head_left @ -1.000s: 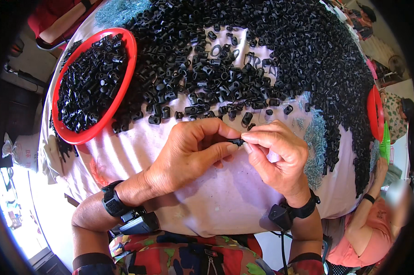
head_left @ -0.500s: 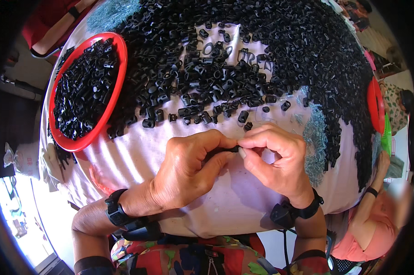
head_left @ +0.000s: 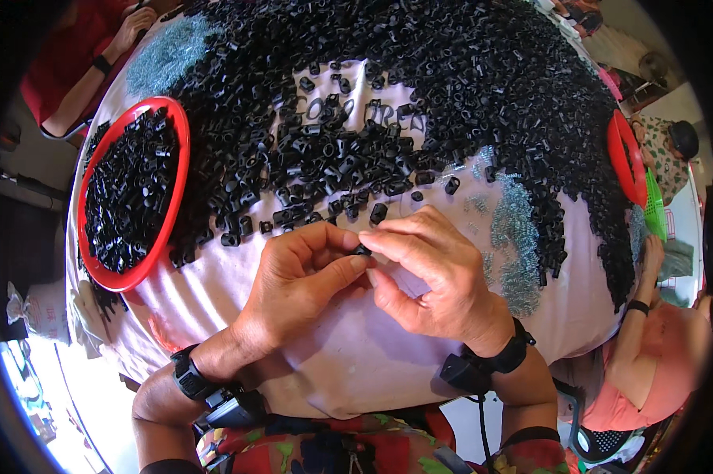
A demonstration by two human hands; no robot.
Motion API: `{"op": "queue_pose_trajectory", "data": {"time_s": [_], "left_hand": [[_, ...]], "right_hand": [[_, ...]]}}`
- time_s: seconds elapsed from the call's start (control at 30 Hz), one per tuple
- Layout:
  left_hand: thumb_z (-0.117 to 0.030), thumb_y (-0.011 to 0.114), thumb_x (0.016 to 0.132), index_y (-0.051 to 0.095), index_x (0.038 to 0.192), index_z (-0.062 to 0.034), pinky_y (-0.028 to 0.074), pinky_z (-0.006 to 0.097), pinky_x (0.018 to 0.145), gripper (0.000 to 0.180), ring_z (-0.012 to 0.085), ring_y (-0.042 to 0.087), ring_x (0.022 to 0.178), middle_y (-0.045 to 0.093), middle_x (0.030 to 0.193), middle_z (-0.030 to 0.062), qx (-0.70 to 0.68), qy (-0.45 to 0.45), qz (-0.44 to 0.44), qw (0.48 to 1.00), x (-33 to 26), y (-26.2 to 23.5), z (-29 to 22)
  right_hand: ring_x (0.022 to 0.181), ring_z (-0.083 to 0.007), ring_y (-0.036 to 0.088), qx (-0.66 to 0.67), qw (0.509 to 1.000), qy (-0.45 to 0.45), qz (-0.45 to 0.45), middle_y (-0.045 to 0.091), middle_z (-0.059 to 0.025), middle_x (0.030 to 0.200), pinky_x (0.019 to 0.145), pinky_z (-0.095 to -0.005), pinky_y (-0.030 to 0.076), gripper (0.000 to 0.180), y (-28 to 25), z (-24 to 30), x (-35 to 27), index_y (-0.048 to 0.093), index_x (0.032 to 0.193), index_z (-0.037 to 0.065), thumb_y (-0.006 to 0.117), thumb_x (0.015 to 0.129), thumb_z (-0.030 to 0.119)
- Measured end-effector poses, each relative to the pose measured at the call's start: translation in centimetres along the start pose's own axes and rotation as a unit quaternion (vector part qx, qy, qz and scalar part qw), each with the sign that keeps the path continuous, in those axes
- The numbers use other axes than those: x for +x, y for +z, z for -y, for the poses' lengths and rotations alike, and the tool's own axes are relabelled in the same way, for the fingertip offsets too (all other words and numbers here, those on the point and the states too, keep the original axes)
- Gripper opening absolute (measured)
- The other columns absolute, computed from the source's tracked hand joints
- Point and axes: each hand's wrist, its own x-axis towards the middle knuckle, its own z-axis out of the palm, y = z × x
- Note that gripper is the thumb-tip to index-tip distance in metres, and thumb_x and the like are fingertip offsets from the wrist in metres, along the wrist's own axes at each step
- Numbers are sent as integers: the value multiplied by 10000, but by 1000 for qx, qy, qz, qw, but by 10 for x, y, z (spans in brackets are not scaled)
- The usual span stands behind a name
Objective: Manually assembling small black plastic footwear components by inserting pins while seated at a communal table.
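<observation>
Head view: a cloth-covered tabletop point(head_left: 348, 355) lies under a sprawl of black pieces point(head_left: 483, 71), with more heaped in a red basin point(head_left: 184, 158) and a bluish wiry pile point(head_left: 516, 237) nearby. Before the person, the left hand point(head_left: 297, 288) pinches one small black part point(head_left: 362, 250); the right hand point(head_left: 443, 284) crooks its fingers beside it, whether gripping I can't tell.

The right hand point(head_left: 450, 288) has opened its pinch: the thumb point(head_left: 396, 302) now sits apart, at six o'clock from the forefinger point(head_left: 402, 250).
</observation>
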Motion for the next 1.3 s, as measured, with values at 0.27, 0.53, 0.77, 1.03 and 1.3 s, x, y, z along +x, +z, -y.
{"op": "queue_pose_trajectory", "data": {"time_s": [0.27,0.53,0.77,1.03,1.3], "left_hand": [[-82,665,1028,641,1201,60,620,276,844,225,147,719,949,728,1061,109,-32,-72,19,997,-2,2,-20],[-145,676,1035,670,1191,36,602,265,840,239,120,701,957,731,1069,81,12,-85,40,996,-4,1,-26],[-115,664,1034,673,1168,19,559,253,876,190,120,690,989,734,1081,80,-26,-76,32,996,-5,5,-22],[-168,633,1057,666,1221,24,565,275,889,255,120,687,986,733,1098,87,2,-74,21,997,-4,10,-25],[-228,595,1082,661,1261,40,561,274,893,330,101,670,984,723,1078,58,30,-80,44,995,-12,9,-19]], "right_hand": [[838,-291,662,6,1000,-23,-8,690,-119,1017,725,-381,566,433,0,-3,-1,701,1167,-7,794,744,-5],[819,-270,660,29,999,-13,-2,702,-109,1030,725,-375,563,539,1,-1,-1,701,1231,3,855,715,17],[881,-283,660,27,999,27,-3,701,-99,1083,745,-381,562,563,4,-1,-4,716,1226,39,897,694,65],[916,-297,665,26,999,11,-16,694,-107,1104,764,-386,574,512,7,-6,-2,735,1175,26,884,688,75],[851,-304,667,-13,1000,-4,-23,707,-115,1015,740,-383,567,469,3,-5,-4,730,1113,-1,860,666,58]]}}
